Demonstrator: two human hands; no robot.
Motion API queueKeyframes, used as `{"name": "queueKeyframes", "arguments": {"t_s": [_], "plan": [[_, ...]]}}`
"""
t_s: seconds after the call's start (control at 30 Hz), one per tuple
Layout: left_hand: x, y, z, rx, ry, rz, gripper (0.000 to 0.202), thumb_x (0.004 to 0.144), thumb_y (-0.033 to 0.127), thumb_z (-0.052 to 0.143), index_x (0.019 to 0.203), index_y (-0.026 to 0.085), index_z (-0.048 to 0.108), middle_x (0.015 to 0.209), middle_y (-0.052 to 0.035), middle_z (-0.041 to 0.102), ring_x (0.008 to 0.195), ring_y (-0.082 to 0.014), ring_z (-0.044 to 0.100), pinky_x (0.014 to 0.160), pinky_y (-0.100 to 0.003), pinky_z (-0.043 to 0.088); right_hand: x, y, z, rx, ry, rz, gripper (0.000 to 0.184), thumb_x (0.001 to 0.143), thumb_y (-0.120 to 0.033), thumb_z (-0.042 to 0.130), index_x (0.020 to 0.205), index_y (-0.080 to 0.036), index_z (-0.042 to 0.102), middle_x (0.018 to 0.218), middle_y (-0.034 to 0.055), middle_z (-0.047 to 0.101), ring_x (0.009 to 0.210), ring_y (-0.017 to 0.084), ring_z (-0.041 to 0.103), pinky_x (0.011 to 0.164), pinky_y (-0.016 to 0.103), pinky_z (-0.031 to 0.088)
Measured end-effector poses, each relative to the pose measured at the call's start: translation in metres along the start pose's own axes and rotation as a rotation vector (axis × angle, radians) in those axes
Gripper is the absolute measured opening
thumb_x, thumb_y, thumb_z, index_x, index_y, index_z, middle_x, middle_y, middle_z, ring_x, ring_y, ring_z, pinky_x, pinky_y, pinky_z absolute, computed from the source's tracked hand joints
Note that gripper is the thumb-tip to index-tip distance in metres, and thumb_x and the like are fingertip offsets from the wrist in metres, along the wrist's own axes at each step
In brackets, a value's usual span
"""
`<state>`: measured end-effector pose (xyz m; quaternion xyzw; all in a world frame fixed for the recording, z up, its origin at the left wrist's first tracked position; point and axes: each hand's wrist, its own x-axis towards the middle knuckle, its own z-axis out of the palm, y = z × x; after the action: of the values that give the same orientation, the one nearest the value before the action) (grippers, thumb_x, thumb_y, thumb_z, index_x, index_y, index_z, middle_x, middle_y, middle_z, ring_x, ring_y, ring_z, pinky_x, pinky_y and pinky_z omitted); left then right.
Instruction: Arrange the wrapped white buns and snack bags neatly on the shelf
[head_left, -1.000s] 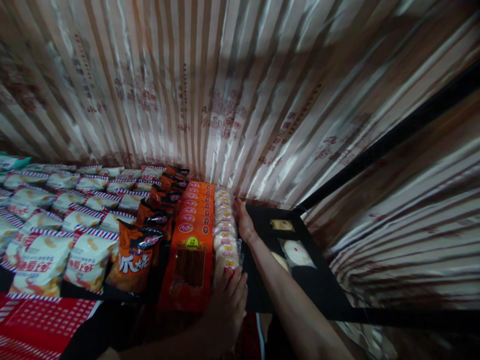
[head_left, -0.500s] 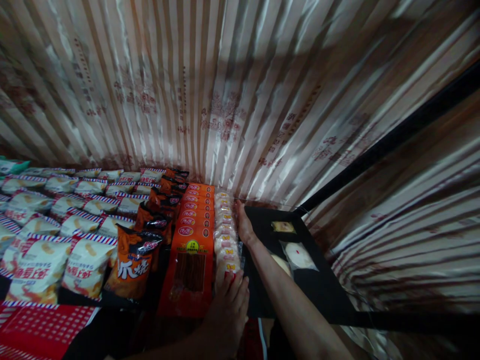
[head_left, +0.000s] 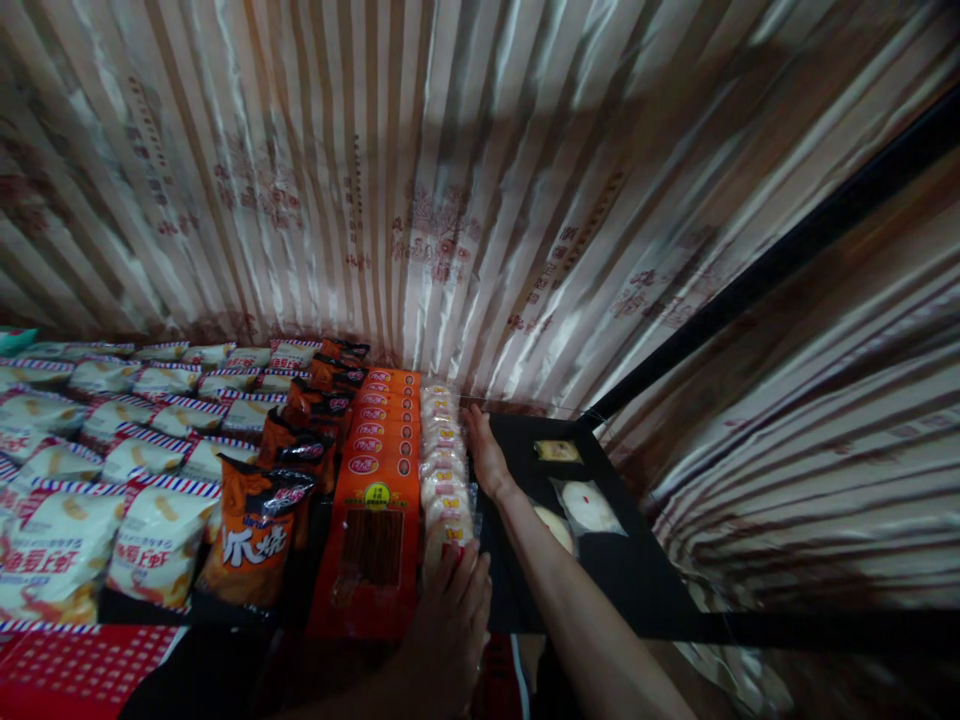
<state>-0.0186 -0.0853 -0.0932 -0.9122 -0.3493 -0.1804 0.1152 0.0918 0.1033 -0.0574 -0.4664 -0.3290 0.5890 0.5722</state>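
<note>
A row of clear-wrapped white round cakes (head_left: 447, 470) stands on edge on the black shelf, running from front to back. At its near end my left hand (head_left: 454, 610) lies with fingers stretched over the front pack, touching it. Along the far right side of the row my right hand (head_left: 487, 452) is held flat, fingers extended, palm turned toward the packs. Directly left of the row, overlapping orange packets (head_left: 379, 470) of brown sticks lie in a column. Neither hand has closed round anything.
Orange and black snack bags (head_left: 251, 540) and several rows of white snack bags (head_left: 161, 540) fill the left side. Right of my forearm lie a flat white pack (head_left: 590, 507) and a small yellowish pack (head_left: 558, 451) on the black shelf (head_left: 637, 580). Striped sheeting (head_left: 450, 130) hangs behind; a black bar (head_left: 750, 280) slants at right.
The whole view has shifted slightly, so everything sits a little further left. Both hands keep nearly the same places against the row of cakes.
</note>
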Motion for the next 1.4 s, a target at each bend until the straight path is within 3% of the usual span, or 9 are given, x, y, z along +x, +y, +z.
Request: {"name": "queueKeyframes", "arguments": {"t_s": [0.13,0.37,0.5,0.63,0.8,0.93,1.17,1.4], "plan": [[0.0,0.0,-0.001,-0.028,-0.026,-0.016,0.043,0.092,0.033,0.037,0.124,0.007,0.052,0.137,-0.0127,0.048,0.128,-0.0281,0.039,0.107,-0.046,0.019,-0.012,0.0,-0.006,-0.032,0.001,-0.017,0.065,0.083,-0.066,0.04,0.137,-0.029,0.042,0.144,0.0022,0.041,0.136,0.018,0.032,0.114,0.042,0.019],[-0.001,0.0,-0.001,-0.045,-0.09,-0.006,0.044,0.092,0.033,0.036,0.126,0.008,0.051,0.14,-0.0141,0.044,0.131,-0.0285,0.036,0.109,-0.048,0.016,-0.017,0.0,0.004,-0.004,-0.044,0.042,0.063,0.084,-0.064,0.041,0.137,-0.03,0.041,0.144,0.0014,0.042,0.135,0.02,0.034,0.113,0.043,0.024],[-0.001,0.002,0.0,-0.032,-0.054,-0.023,0.044,0.093,0.033,0.035,0.124,0.007,0.052,0.139,-0.0141,0.045,0.13,-0.0293,0.038,0.109,-0.049,0.015,-0.029,-0.001,-0.005,-0.036,-0.002,-0.046,0.061,0.086,-0.065,0.036,0.136,-0.031,0.042,0.146,0.0008,0.037,0.138,0.016,0.027,0.115,0.043,0.016],[-0.001,0.003,0.0,-0.044,-0.061,-0.025,0.043,0.093,0.032,0.035,0.126,0.009,0.051,0.14,-0.0138,0.044,0.13,-0.0288,0.037,0.11,-0.051,0.013,-0.049,-0.002,-0.013,-0.029,-0.027,-0.074,0.061,0.084,-0.068,0.036,0.134,-0.034,0.044,0.144,0.0011,0.042,0.136,0.016,0.031,0.115,0.043,0.016],[-0.002,0.003,0.0,-0.023,-0.023,-0.029,0.043,0.094,0.031,0.032,0.123,0.007,0.053,0.138,-0.013,0.047,0.13,-0.029,0.038,0.109,-0.048,0.014,-0.056,-0.002,-0.006,-0.028,-0.057,-0.004,0.068,0.082,-0.069,0.037,0.139,-0.031,0.038,0.145,0.0031,0.039,0.135,0.017,0.034,0.115,0.04,0.017],[-0.002,0.002,-0.004,-0.045,-0.061,-0.018,0.044,0.094,0.031,0.031,0.125,0.007,0.051,0.139,-0.0122,0.046,0.13,-0.0296,0.037,0.108,-0.049,0.015,-0.061,-0.002,-0.005,-0.031,-0.015,-0.063,0.068,0.083,-0.068,0.038,0.14,-0.032,0.035,0.147,0.0025,0.037,0.136,0.015,0.031,0.115,0.037,0.017],[0.002,-0.001,-0.015,-0.041,-0.071,-0.013,0.047,0.094,0.034,0.032,0.125,0.006,0.052,0.139,-0.0138,0.045,0.132,-0.0299,0.033,0.109,-0.049,0.012,-0.109,0.003,-0.022,-0.101,0.048,-0.188,0.066,0.085,-0.064,0.041,0.142,-0.034,0.03,0.148,0.0001,0.036,0.138,0.013,0.027,0.115,0.036,0.015],[-0.001,0.003,-0.003,-0.005,-0.032,-0.032,0.044,0.093,0.033,0.035,0.125,0.009,0.051,0.144,-0.0129,0.039,0.134,-0.03,0.031,0.11,-0.05,0.011,-0.159,0.01,-0.037,-0.171,0.088,-0.214,0.058,0.086,-0.061,0.042,0.138,-0.035,0.039,0.148,-0.0007,0.036,0.137,0.018,0.028,0.116,0.041,0.015]]}}
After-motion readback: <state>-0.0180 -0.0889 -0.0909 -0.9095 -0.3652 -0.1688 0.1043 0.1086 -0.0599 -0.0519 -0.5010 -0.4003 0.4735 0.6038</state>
